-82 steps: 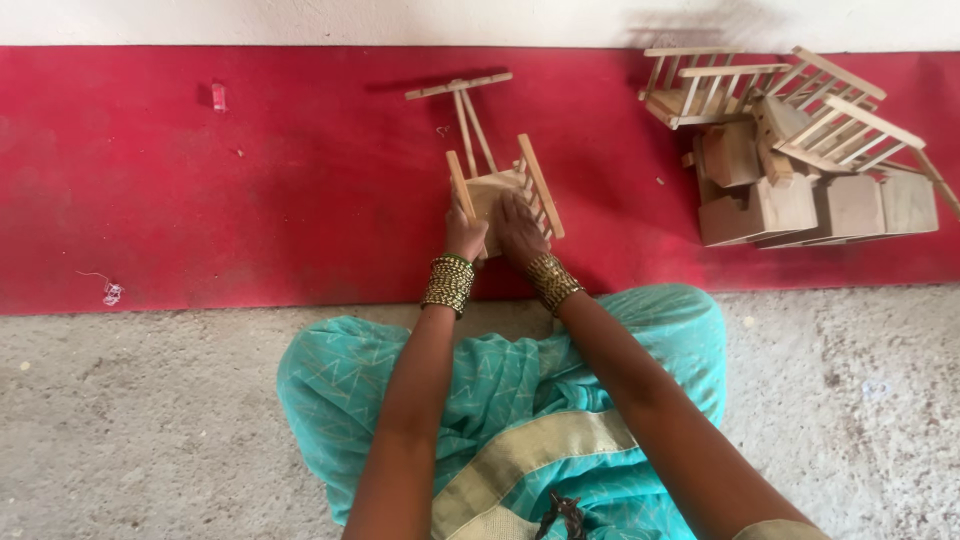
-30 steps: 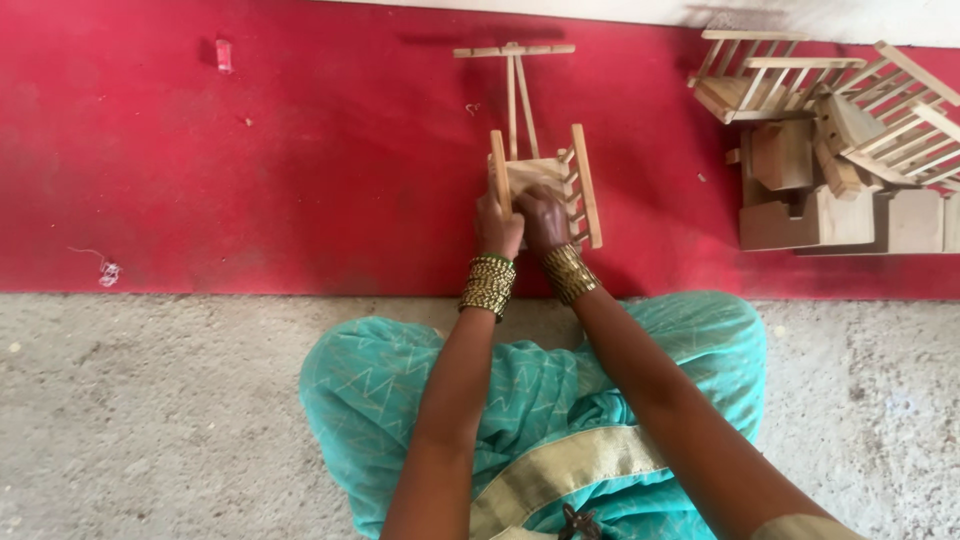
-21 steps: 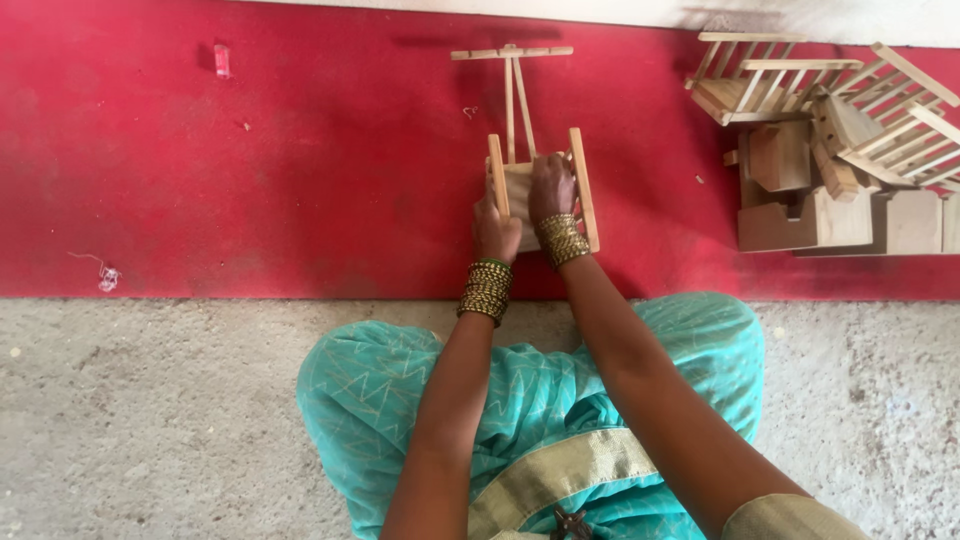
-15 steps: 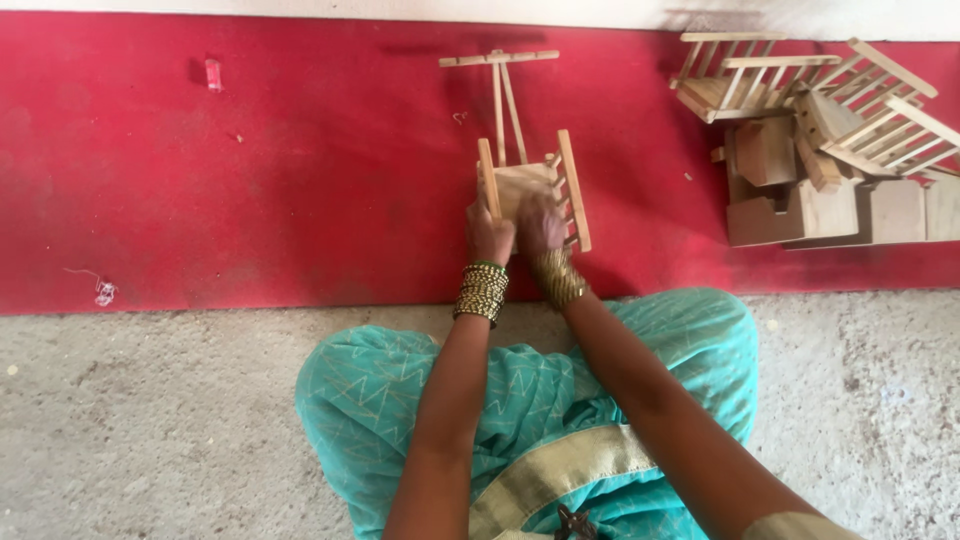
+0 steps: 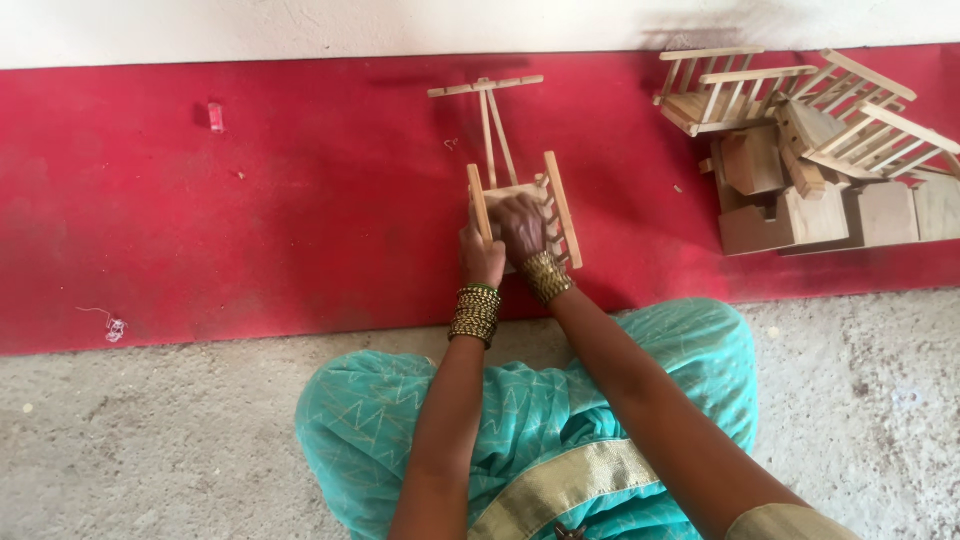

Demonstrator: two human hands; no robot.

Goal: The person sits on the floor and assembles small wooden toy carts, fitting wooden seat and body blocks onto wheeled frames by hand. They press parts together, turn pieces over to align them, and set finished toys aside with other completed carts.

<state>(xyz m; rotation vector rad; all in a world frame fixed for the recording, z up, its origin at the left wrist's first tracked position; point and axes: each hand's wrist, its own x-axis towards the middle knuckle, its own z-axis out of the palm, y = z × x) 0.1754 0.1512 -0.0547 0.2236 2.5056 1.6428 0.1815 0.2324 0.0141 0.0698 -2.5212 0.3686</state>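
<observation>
A small wooden toy cart [image 5: 553, 200] with two slatted sides and a long T-shaped shaft [image 5: 487, 105] lies on the red floor strip. My left hand [image 5: 480, 258] grips the cart's near left side rail. My right hand [image 5: 522, 228] rests inside the cart between the two sides, fingers curled on the wooden bed. Both wrists carry stacked gold bangles. What the right fingers do inside the cart is hidden.
A heap of wooden cart parts and blocks [image 5: 815, 160] lies at the upper right on the red strip. A small pinkish object [image 5: 215, 117] sits at the upper left. My turquoise-clad lap [image 5: 560, 410] rests on grey concrete [image 5: 150, 430]. A white wall [image 5: 300, 25] borders the top.
The view has shifted slightly between frames. My right hand moved forward into the cart, drew back, and now sits inside it again. The left hand has kept its grip on the side rail.
</observation>
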